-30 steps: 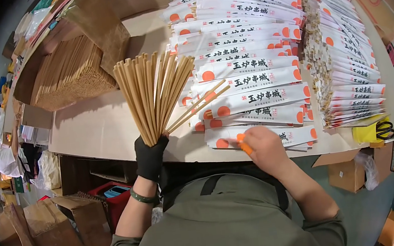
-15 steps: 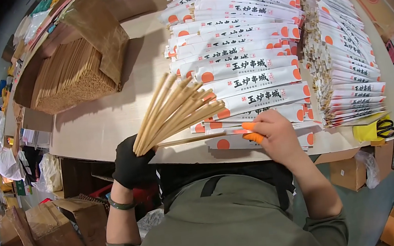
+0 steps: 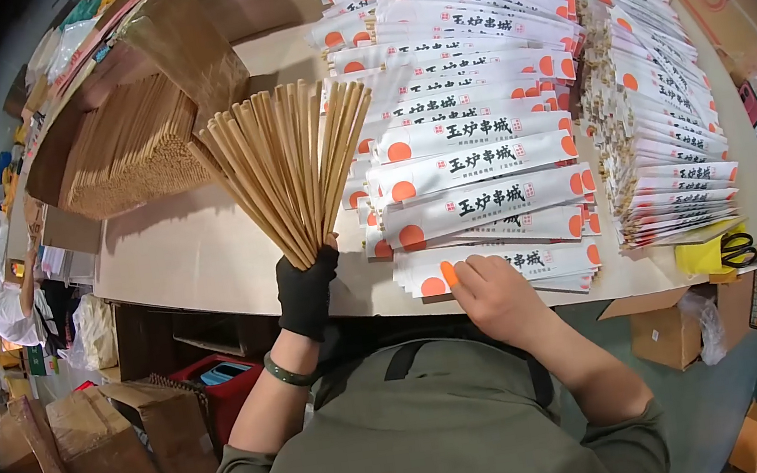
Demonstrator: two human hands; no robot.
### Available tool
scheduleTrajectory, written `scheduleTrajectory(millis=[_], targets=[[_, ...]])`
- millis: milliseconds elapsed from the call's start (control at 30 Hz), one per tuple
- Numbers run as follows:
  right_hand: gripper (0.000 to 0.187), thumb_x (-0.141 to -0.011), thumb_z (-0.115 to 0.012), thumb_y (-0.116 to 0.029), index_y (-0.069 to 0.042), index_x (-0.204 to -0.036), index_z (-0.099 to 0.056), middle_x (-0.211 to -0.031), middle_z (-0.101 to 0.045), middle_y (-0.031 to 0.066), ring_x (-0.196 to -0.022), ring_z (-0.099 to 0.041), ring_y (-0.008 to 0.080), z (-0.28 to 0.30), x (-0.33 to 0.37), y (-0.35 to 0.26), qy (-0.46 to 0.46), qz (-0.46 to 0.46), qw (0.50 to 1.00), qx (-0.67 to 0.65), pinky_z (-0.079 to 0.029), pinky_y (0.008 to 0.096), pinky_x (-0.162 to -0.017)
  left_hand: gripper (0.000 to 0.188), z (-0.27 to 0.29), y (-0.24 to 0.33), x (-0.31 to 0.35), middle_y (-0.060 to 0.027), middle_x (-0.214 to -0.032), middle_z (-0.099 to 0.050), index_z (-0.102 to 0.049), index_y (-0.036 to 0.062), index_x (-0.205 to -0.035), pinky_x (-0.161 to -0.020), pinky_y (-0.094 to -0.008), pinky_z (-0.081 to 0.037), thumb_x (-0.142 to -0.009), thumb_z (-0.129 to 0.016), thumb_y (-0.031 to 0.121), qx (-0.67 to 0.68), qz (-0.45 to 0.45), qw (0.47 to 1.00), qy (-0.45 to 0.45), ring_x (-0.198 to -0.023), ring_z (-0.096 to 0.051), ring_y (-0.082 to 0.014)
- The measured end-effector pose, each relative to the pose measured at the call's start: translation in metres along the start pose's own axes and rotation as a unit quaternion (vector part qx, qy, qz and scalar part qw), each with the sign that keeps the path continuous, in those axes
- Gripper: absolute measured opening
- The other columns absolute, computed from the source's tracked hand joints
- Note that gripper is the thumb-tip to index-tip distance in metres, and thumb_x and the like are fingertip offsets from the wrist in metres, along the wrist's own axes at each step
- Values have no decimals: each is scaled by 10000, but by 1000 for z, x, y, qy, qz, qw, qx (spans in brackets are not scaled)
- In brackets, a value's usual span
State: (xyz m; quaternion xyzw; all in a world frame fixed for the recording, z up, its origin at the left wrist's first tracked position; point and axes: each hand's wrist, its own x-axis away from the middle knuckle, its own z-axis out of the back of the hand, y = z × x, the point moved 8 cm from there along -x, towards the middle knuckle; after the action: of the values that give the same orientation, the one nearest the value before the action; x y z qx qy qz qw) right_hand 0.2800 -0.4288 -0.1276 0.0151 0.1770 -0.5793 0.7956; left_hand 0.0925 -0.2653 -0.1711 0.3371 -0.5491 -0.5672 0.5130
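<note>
My left hand [image 3: 307,290], in a black fingerless glove, is closed round the lower ends of a bundle of wooden chopsticks [image 3: 287,172]. They fan out upward over the table. Near the table's front edge, my right hand [image 3: 500,295] has bent fingers on a white paper chopstick packet [image 3: 422,272] with orange dots. An orange finger cover shows on one of its fingertips; the undersides of the fingers are hidden. Just beyond it lies an overlapping pile of similar packets [image 3: 475,162], reaching to the table's far side.
A second stack of packets [image 3: 672,118] lies at the right. Black-handled scissors [image 3: 738,250] sit by a yellow item [image 3: 699,258] at the right edge. At the left, an open carton [image 3: 181,37] holds many loose chopsticks [image 3: 129,146]. Another person [image 3: 12,302] is at the far left.
My left hand has moved right, and its chopsticks now stand more upright. The single chopstick that stretched between my hands no longer shows there. My right hand has lowered leftward onto the nearest packets.
</note>
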Motion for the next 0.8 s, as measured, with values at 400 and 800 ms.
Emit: scheduleTrajectory(millis=[400,800], targets=[[184,-722,-752,-79,-24,-861,-643,-798,-577,97,-751,-584,268,14,2,27,133,-126,973,-138,-484,355,-643,260,37,13,6,-98,-851,-705,-678,-8,-983,-716,-311,-515,-816,-734,183,-123,-101,984,76,-787,-668,-185],[116,-783,-757,-73,-18,-779,-655,-706,-496,2,-617,-442,100,38,-9,80,90,-312,832,-449,-383,266,-576,275,39,45,16,-110,-870,-703,-661,-15,-984,-724,-326,-514,-777,-744,145,-211,-113,968,-75,-803,-668,-167]])
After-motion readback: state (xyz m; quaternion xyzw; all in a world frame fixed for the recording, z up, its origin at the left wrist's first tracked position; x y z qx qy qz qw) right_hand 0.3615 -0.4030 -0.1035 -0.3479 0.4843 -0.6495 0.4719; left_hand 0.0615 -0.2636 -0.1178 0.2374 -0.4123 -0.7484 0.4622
